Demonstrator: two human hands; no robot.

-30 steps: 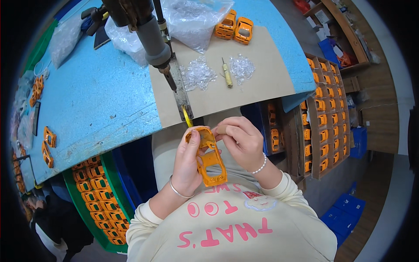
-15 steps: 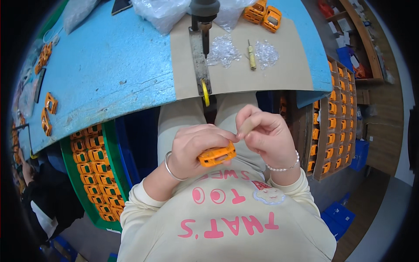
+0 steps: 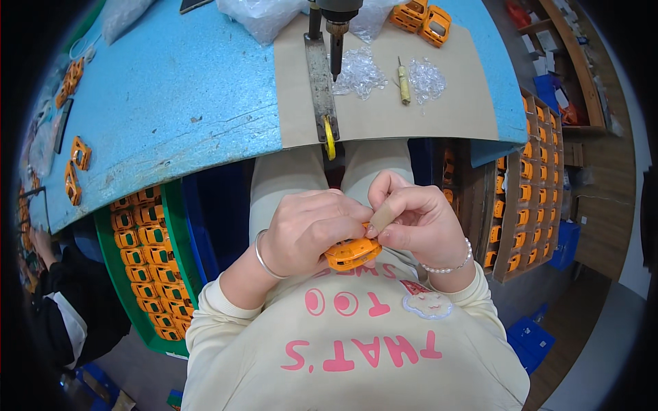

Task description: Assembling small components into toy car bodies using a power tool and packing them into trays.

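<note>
My left hand is closed around an orange toy car body, held over my lap close to my shirt. The fingers cover its far side, while its near side with the window openings shows. From the right, my right hand has thumb and index finger pinched together against the car's right end. Whatever lies between those fingertips is hidden. A tan wrap covers part of the right index finger. Beyond the hands, at the table's edge, stands a machine with a dark pointed tip above a metal arm.
Two piles of small clear plastic parts lie on brown paper, with a yellow-handled pointed tool between them. More orange car bodies sit behind. A green crate at left and a cardboard divided tray at right hold many.
My right fingertips have come in against the car's right end. The car has shifted slightly right and down and turned a little in my left hand.
</note>
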